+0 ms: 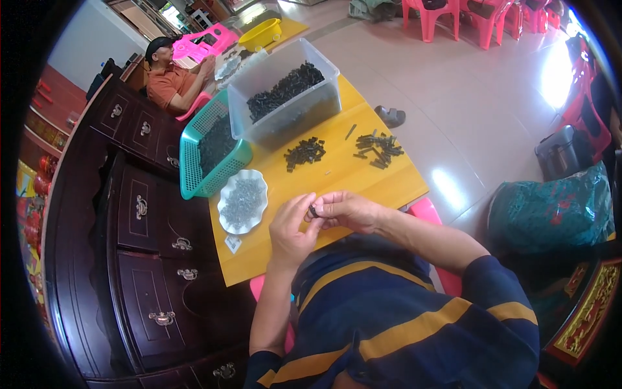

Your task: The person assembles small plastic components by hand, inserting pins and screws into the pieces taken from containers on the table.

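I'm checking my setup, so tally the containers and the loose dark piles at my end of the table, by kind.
Clear plastic bin: 1
Teal basket: 1
White scalloped dish: 1
Loose dark piles: 2
Total: 5

Bright glare patches the tiled floor (431,97); edges bend; corners fall black.

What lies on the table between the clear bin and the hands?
A pile of short dark pieces and, farther from the bin, one tiny pale bit; the head view shows both.
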Demonstrator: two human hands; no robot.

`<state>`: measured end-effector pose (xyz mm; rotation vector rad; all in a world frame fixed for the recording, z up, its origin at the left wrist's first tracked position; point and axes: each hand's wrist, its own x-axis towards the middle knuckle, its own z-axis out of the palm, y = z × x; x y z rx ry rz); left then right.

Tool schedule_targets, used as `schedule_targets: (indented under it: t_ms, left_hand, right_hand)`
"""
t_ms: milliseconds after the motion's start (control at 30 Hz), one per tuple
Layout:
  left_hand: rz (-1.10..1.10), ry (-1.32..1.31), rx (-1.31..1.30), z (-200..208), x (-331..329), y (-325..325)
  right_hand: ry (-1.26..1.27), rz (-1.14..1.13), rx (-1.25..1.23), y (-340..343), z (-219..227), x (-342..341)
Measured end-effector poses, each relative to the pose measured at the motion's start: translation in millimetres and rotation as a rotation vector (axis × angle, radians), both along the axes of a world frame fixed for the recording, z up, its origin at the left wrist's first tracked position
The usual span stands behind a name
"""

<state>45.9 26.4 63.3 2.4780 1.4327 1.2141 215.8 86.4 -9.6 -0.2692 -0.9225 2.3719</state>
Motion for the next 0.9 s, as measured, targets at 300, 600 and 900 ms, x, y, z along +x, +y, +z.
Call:
schedule_targets:
  t_ms: [300, 600, 900]
  left_hand:
    - [-0.007, -0.129, -0.056, -0.6, 1.4, -1.0]
    - [-0.014, -0.093, -0.034, 2.5, -0.1, -2.5]
    - [-0.037, -0.087, 0.013, 1.0, -1.2, -0.2]
  right_hand:
    - [-0.001, 0.024, -0.024, 1.3, -1.3, 0.7]
    - [0.034, 0.043, -0.060, -1.5, 3.6, 2.4]
    - [0.066, 0.064, -0.042, -0.2, 4.0, 3.1]
